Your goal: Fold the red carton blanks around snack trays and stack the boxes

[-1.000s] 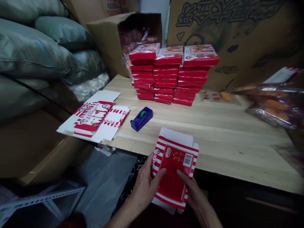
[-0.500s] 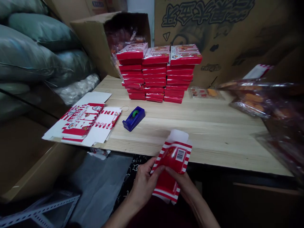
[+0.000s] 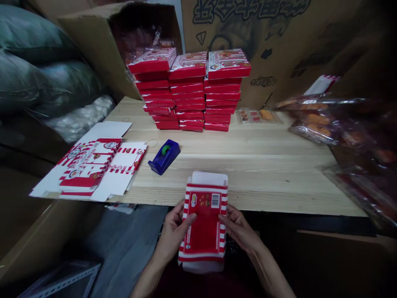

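I hold a red and white striped carton (image 3: 205, 223) upright in front of me, its barcode side facing me and its white top flaps open over the table edge. My left hand (image 3: 173, 234) grips its left side with the thumb on the red face. My right hand (image 3: 238, 229) grips its right side, thumb on the front. Flat unfolded cartons (image 3: 89, 167) of the same print lie on the table's left corner. A blue tape dispenser (image 3: 164, 156) sits just beyond the carton.
Three stacks of closed red boxes (image 3: 190, 91) stand at the back of the wooden table (image 3: 263, 165). Clear bags of orange items (image 3: 328, 124) lie on the right. Cardboard boxes (image 3: 102, 45) line the back, sacks (image 3: 37, 74) fill the left.
The carton has turned from tilted to upright and moved left and down, squared between both hands. The view has shifted, with the table contents sliding left.
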### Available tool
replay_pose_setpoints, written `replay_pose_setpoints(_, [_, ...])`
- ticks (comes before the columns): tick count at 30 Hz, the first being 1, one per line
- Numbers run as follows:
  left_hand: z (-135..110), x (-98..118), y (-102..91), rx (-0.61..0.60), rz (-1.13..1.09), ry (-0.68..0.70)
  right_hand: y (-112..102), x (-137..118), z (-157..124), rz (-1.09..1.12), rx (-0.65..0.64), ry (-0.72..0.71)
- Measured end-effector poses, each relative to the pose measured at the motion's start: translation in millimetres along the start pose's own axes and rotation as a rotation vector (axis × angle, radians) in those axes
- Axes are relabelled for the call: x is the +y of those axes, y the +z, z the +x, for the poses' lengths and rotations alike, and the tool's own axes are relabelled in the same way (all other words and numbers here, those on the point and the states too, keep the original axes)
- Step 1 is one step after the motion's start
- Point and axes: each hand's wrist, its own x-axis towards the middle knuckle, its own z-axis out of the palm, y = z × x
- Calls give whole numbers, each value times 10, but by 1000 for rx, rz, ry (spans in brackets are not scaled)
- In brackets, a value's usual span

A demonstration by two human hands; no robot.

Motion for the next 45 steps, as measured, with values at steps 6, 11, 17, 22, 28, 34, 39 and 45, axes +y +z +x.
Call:
replay_pose_setpoints(6, [111, 180, -66, 125, 32, 219, -100, 63, -138, -25, -86, 98])
replay_pose_setpoints(11, [167, 91, -79, 115, 62, 235, -121, 16, -113, -66, -164, 157])
replay_pose_setpoints(17, [188, 80, -170, 151, 263, 225, -82, -77, -143, -206, -220, 148])
replay_pose_setpoints(22, [62, 197, -199, 189, 327, 212, 122, -102, -208, -271, 53, -203])
replay_pose_setpoints(28, [17, 190, -121, 171, 366, 204, 204, -144, -67, -249, 188, -346])
replay_pose_setpoints(34, [67, 168, -98, 113, 281, 163, 73, -225, 34, -293, 201, -270])
replay_pose_setpoints(39, [133, 102, -145, 40, 238, 174, 20, -132, 100, -188, 230, -185])
replay_pose_setpoints(45, [187, 22, -67, 94, 27, 144, 176, -126, 167, -54, 181, -158])
